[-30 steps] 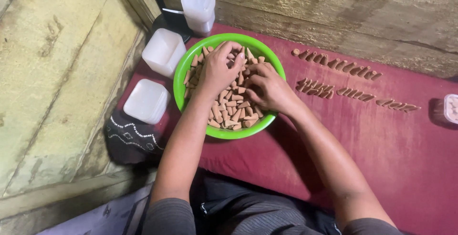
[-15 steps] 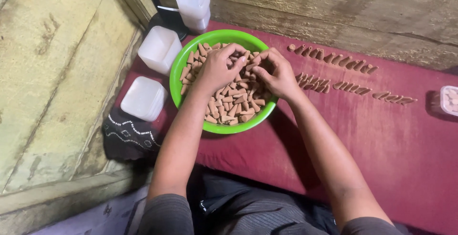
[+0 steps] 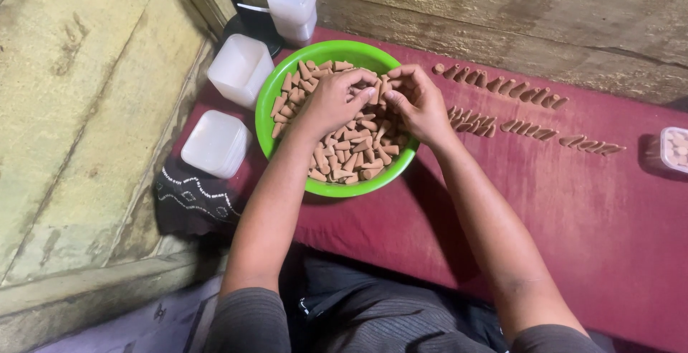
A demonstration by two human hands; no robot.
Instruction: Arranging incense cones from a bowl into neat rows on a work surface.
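Cones (image 3: 344, 149) fill the green bowl (image 3: 287, 84) on the red cloth (image 3: 588, 210). Both hands meet over the heap, left hand (image 3: 331, 102) and right hand (image 3: 417, 102) curled, fingertips pinching a few cones. Best to lift lightly, keeping each cone unbroken.

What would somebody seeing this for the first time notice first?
The bright green bowl heaped with small brown cones sits on a dark red cloth, with the left hand and right hand meeting over it. More cones lie in rows on the cloth to the right, and white plastic containers stand to the bowl's left.
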